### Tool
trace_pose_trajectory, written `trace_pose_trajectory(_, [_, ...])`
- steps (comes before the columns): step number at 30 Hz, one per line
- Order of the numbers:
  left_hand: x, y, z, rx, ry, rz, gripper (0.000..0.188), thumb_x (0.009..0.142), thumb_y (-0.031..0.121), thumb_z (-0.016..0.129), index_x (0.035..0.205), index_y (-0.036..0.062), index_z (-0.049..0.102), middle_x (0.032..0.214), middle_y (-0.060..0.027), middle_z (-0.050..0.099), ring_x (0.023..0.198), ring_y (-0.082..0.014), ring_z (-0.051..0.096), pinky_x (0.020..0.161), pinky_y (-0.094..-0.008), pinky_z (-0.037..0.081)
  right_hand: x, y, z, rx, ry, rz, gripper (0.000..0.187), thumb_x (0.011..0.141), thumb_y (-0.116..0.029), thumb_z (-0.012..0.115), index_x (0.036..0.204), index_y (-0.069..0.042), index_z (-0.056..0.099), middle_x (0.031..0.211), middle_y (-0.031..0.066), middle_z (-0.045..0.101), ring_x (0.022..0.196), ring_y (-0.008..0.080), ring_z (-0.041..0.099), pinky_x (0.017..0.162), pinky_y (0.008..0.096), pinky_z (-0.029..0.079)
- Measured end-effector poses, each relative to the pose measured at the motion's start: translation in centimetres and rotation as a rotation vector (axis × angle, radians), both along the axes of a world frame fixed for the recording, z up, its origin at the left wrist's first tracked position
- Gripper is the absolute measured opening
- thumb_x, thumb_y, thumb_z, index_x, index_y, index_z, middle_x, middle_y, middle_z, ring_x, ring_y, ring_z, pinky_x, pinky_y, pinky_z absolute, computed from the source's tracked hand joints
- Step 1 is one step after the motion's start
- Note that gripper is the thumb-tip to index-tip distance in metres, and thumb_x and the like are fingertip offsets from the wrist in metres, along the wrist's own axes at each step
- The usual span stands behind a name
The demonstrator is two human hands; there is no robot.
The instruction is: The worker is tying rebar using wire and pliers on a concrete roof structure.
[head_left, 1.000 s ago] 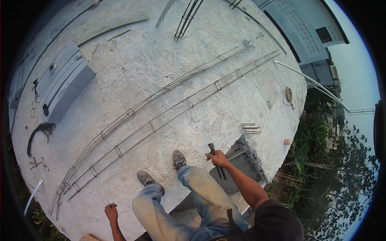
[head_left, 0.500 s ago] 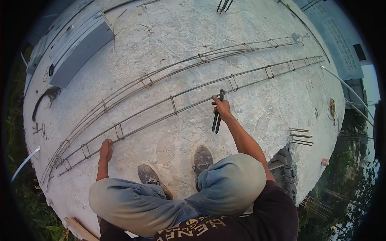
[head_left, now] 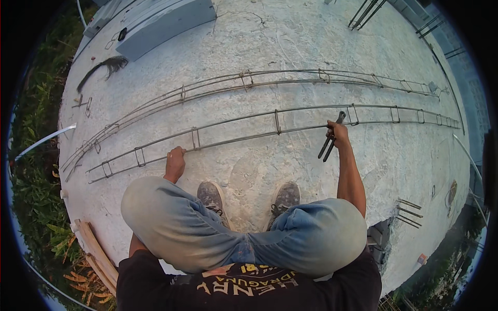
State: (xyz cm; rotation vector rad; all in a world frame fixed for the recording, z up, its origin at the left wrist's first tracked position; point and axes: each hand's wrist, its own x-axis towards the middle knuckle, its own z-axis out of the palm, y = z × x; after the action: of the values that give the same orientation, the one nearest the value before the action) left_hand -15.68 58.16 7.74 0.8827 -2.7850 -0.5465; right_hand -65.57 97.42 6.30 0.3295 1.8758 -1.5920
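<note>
One pair of pincers point(head_left: 329, 145) fills right hand point(head_left: 339, 134) — left hand point(head_left: 175, 163) touches rebar point(head_left: 277, 122).

The head view comes from the left one of two fisheye cameras worn side by side, upright and facing steeply down. It looks from close above the shirt point(head_left: 171, 290) and jeans point(head_left: 321, 233), out past the left hand point(head_left: 175, 163) and right hand point(head_left: 339, 136), and wide across the concrete floor point(head_left: 290, 160), which curves toward the picture's dark rim.
</note>
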Motion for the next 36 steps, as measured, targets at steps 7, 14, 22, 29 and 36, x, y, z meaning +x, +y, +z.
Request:
trace_pose_trajectory(7, [-1.0,-0.6,1.1,0.041,-0.124,0.04,0.025,0.1,0.02,0.041,0.087,0.002,0.053,0.081,-0.0189,0.061,0.081,-0.0394,0.058,0.073,-0.047,0.039,3.4,1.8,5.4,-0.182,-0.165,-0.004,0.033,0.086,-0.027,0.072,0.087,0.001,0.055,0.084,0.012,0.057,0.07,0.0222,0.064,0.06,0.0384,0.061])
trace_pose_trajectory(14, [-4.2,0.0,3.1,0.524,-0.197,0.062,0.037,0.103,0.033,0.036,0.092,0.0018,0.053,0.079,-0.0217,0.061,0.081,-0.0421,0.059,0.073,-0.0446,0.043,20.5,1.1,6.0,-0.258,-0.309,0.122,0.023,0.086,-0.008,0.066,0.104,-0.005,0.052,0.079,0.0067,0.057,0.064,0.0178,0.06,0.057,0.0336,0.054])
trace_pose_trajectory(22, [-4.8,0.2,2.2,0.455,-0.284,0.002,0.042,0.104,0.04,0.034,0.102,0.0024,0.052,0.085,-0.0266,0.063,0.086,-0.0477,0.059,0.074,-0.0492,0.044,20.8,-5.9,4.4,-0.266,-0.295,0.796,0.017,0.091,-0.013,0.064,0.1,-0.001,0.056,0.074,0.0058,0.06,0.059,0.0143,0.059,0.051,0.0304,0.051])
trace_pose_trajectory(29, [-4.3,0.8,2.4,0.377,-0.202,0.092,0.039,0.104,0.037,0.033,0.098,0.0032,0.052,0.085,-0.0273,0.063,0.087,-0.049,0.058,0.073,-0.0511,0.046,21.1,-6.9,4.9,-0.239,-0.255,0.621,0.02,0.093,-0.016,0.062,0.103,-0.002,0.054,0.076,0.0081,0.06,0.06,0.0167,0.061,0.051,0.0323,0.052])
trace_pose_trajectory(36, [-2.1,1.4,1.3,-0.056,0.106,-0.049,0.029,0.103,0.028,0.038,0.101,0.0043,0.054,0.078,-0.0221,0.062,0.082,-0.0442,0.061,0.077,-0.0497,0.045,21.7,-3.8,6.5,0.288,0.207,0.737,0.021,0.086,-0.019,0.066,0.092,0.0,0.059,0.07,0.0102,0.059,0.057,0.0177,0.059,0.053,0.034,0.046])
